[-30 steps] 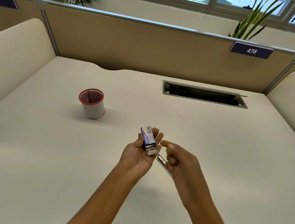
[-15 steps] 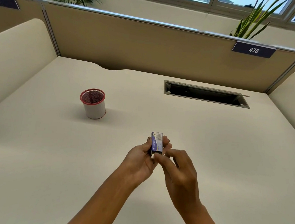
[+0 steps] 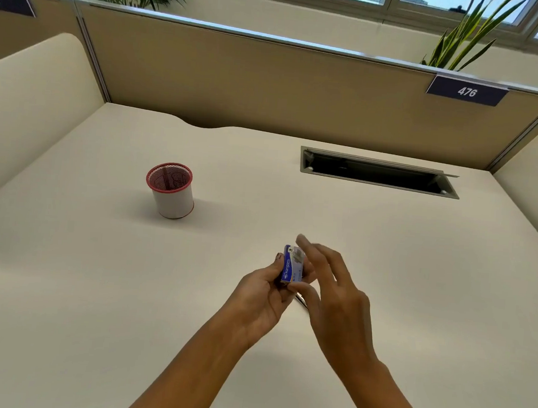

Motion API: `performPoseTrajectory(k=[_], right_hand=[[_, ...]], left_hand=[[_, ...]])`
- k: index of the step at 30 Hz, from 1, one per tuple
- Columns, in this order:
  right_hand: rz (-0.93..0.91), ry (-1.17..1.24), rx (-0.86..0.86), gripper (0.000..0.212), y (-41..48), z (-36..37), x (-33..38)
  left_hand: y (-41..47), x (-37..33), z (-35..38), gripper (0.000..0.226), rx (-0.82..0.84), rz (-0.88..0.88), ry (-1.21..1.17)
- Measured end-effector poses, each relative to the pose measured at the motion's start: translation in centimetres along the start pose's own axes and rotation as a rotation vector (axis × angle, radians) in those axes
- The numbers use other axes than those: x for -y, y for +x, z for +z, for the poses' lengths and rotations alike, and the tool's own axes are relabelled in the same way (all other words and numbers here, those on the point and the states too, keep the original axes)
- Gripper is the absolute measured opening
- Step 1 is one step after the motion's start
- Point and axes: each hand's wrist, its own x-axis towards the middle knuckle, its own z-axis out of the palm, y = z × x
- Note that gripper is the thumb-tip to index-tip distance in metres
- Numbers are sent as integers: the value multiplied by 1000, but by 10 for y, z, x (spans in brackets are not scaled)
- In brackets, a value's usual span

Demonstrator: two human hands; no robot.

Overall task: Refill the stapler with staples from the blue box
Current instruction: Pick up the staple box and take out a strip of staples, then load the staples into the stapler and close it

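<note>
A small blue staple box (image 3: 290, 266) stands upright in my left hand (image 3: 258, 301), pinched between thumb and fingers just above the desk (image 3: 95, 270). Its sleeve looks closed. My right hand (image 3: 341, 309) is close on the box's right side. Its fingers are spread and raised past the top of the box, and its thumb is near the lower end. A thin metal piece (image 3: 301, 299) shows on the desk under the hands; most of it is hidden, so I cannot tell whether it is the stapler.
A white mesh pen cup with a red rim (image 3: 172, 191) stands at the mid left. A cable slot (image 3: 378, 173) lies open at the back right. Beige partition walls (image 3: 270, 85) bound the desk on three sides.
The box's inner tray, pulled out a second ago, has been pushed in by my right hand. That hand's fingers have since opened and lifted. The box shifted slightly right.
</note>
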Motion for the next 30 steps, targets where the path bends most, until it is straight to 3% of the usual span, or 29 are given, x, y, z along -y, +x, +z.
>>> performPoseTrajectory(k=[3,12,16,18,24,30], right_hand=[[-11,-52,132,75,3,2,-6],[96,160,222,71,14,27,-40],[232,107,202,75,33,49,-85],[305,61,194,75,43,63,-114],[548,20,293,63,61,95,-188],[557,53,303,51,68,106,-212]], left_hand=[[5,0,-2,30,-15,3,68],[25,1,-17,41,-39,-43,314],[39,13,-29,43,-245,198,918],[44,19,-40,39,-307,325,1052],[59,33,-65,32,-326,496,1212],[66,33,-81,34,-278,604,1239]])
